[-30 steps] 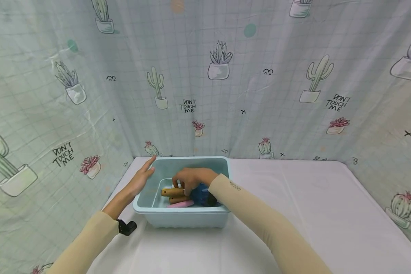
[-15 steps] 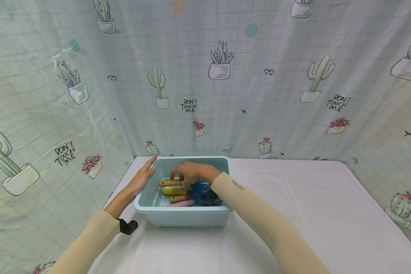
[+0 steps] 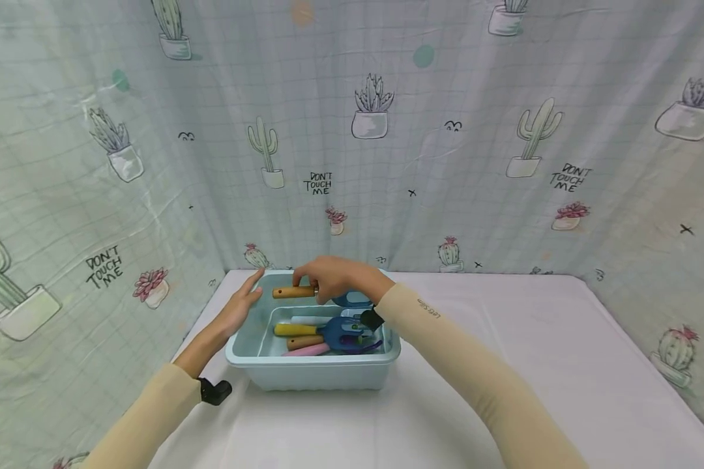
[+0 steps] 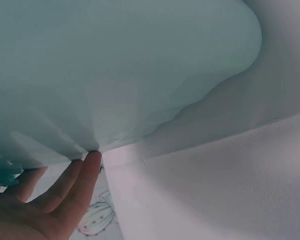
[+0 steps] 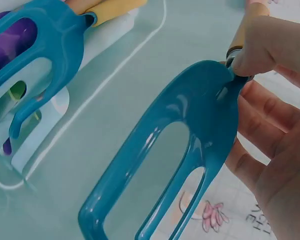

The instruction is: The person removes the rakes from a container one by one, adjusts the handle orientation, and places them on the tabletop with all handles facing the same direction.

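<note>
My right hand (image 3: 331,277) pinches a blue garden hand rake (image 5: 207,100) near the neck, where the wooden handle (image 3: 293,292) meets the head. The rake is raised over the back part of a pale blue plastic bin (image 3: 317,376), its long prongs pointing away from the handle. My left hand (image 3: 238,311) rests with extended fingers against the bin's left side; in the left wrist view its fingertips (image 4: 93,157) touch the outer wall. Inside lie another blue prong-headed tool (image 5: 65,40), a yellow handle (image 3: 296,330), a wooden handle (image 3: 304,342) and a pink handle (image 3: 308,350).
A smaller clear tray (image 3: 262,342) inside the bin contains the other tools, with purple and green pieces among them. The bin stands at the left of a white-covered table (image 3: 493,352). Cactus-printed curtains (image 3: 446,163) enclose the back and sides.
My right hand has lifted the rake up and toward the back of the bin, uncovering the tools beneath. The left hand stays at the bin's left side.
</note>
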### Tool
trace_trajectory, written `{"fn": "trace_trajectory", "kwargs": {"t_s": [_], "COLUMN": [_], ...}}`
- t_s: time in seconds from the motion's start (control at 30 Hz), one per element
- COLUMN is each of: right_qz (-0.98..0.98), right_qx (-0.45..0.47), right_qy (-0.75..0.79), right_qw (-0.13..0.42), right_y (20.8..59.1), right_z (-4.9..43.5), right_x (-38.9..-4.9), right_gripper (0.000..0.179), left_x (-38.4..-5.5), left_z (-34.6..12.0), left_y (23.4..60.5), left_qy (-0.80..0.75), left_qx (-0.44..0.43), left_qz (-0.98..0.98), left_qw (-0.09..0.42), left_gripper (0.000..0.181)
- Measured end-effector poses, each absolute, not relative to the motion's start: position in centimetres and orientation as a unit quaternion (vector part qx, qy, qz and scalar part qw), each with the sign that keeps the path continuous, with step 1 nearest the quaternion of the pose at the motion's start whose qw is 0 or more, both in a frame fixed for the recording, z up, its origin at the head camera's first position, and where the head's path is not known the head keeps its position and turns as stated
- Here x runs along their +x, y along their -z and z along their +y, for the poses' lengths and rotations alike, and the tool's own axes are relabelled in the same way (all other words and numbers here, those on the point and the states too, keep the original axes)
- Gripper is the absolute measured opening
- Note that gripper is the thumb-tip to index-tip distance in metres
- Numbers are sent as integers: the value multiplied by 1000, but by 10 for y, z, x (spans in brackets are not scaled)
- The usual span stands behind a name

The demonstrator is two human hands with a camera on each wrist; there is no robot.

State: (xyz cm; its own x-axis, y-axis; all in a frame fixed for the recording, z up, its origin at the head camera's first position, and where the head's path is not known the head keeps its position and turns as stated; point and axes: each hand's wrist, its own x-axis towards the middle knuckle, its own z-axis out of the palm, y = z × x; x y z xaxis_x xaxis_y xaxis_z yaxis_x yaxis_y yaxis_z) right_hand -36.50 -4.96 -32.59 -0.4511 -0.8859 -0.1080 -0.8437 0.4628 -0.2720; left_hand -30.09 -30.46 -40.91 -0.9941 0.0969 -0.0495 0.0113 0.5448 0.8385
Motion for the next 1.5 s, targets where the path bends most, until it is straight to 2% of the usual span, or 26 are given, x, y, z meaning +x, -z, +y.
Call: {"fn": "trace_trajectory", "kwargs": {"t_s": [0.4,0.73,1.1,1.5], "right_qz": [851,862,881,901], "right_qx": [-503,-487,-453,-409], "right_qy": [116,130,126,138], "right_qw": [95,50,43,42], "right_y": [299,284,286,290], "right_z": [-15,26,68,116], "right_x": [-349,-342,-339,-343], "right_gripper": [53,53,53,53], "left_x": [-302,-300,-299,-300], "left_z": [-304,-302,-303,-303], "left_y": [408,408,410,408], "left_qy": [-479,-477,-478,-476], "left_qx": [40,44,29,35], "left_qz": [876,877,876,878], "left_qw": [44,38,56,46], "left_gripper": [59,59,60,60]}}
